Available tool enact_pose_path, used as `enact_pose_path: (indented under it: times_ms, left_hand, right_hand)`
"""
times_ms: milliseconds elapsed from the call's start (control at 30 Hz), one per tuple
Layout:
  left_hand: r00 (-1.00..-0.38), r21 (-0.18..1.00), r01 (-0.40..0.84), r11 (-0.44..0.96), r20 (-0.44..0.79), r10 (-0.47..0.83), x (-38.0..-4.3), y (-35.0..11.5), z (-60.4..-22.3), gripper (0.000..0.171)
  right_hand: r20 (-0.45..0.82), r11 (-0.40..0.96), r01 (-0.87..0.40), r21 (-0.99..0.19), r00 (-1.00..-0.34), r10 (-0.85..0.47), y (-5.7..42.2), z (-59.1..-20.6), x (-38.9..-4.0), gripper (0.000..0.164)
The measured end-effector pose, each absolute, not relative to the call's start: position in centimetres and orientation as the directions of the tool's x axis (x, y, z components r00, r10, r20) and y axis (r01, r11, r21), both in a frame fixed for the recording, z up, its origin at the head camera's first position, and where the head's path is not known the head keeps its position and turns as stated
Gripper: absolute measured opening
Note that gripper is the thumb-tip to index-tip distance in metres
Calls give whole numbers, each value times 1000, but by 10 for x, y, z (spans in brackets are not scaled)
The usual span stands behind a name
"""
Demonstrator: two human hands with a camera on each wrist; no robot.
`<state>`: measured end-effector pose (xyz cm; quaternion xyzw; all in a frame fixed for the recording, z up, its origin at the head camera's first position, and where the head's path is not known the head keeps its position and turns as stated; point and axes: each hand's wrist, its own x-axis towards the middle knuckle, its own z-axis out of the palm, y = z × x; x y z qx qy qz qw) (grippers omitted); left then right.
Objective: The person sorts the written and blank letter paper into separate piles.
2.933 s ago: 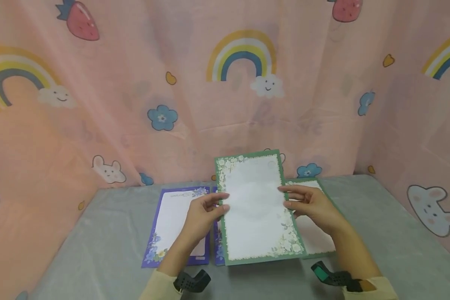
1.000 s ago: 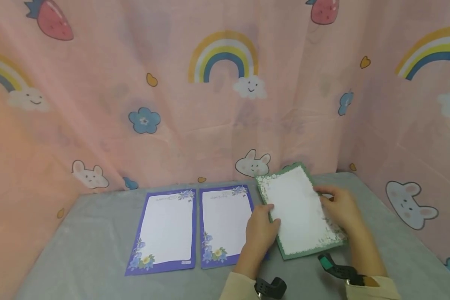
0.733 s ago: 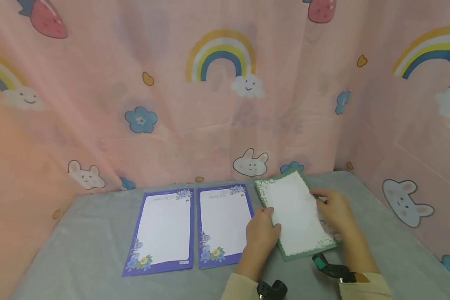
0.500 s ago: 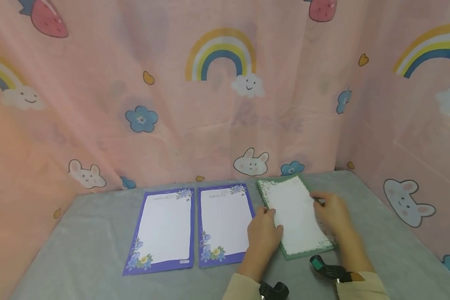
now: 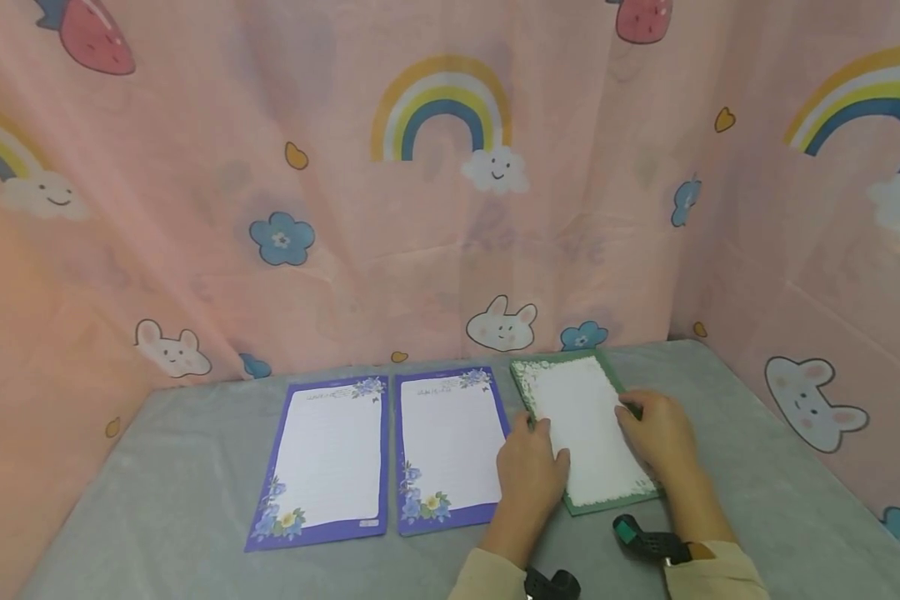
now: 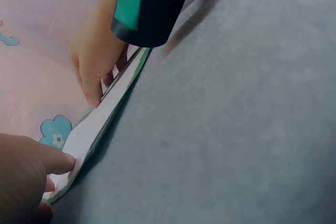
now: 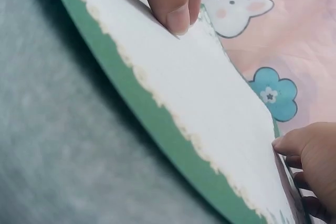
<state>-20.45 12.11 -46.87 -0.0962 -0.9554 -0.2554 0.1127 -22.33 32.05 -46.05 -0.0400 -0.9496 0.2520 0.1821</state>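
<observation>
Grey tabletop (image 5: 172, 483) is stretching away from the person toward a draped backdrop. Closest to the head camera, two pale cuffs are reaching in, the left cuff (image 5: 487, 575) and the right cuff (image 5: 716, 575), each with a black device at the wrist. Beyond them, the left hand (image 5: 531, 468) and the right hand (image 5: 656, 437) are flanking a green-bordered sheet (image 5: 588, 442), which is lying directly between them, in contact with both. Its long axis is running away from the person, the far end leaning left, so each hand is meeting a long edge from its own side. The left hand is gripping about midway along the left edge, sitting a little nearer the person; the right hand is pinching the right edge slightly farther up. Both grips are nearly closed, thumbs pressing the white face and fingers tucking around the edge. In the right wrist view, the near short edge is casting a shadow and seems slightly raised; how many layers are lying there cannot be told. Just left, one purple-bordered sheet (image 5: 446, 442) is lying partly behind the left hand, another purple sheet (image 5: 330, 458) beside it. Farthest, a pink curtain (image 5: 390, 275) is hanging.
</observation>
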Motion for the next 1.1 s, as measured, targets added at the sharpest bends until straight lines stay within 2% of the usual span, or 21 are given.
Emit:
enact_pose_path:
  times_ms: [400,567,767,1000,1100]
  left_hand:
    - [-964,481,219,849,242,112,-204,119,-469,41]
    - [-973,556,218,802,185,136,-205,115,-461,43]
    - [-981,668,194,719,131,143,-205,110,-447,37]
    - [-968,666,242,706,119,220,-196,100,-433,31]
    - [-957,710,264,653,110,268,-194,84,-423,32]
  right_hand:
    - [333,875,-14,-484,-928,169,318,-462,-224,31]
    - [288,880,6,-475,-944,163,317,-458,-223,34]
    - [230,863,9,-505,-962,145,315,-443,-224,39]
    - [243,842,-45,-538,-965,103,298,-418,-224,42]
    - [252,813,-85,-575,-965,77,285,-410,-223,43]
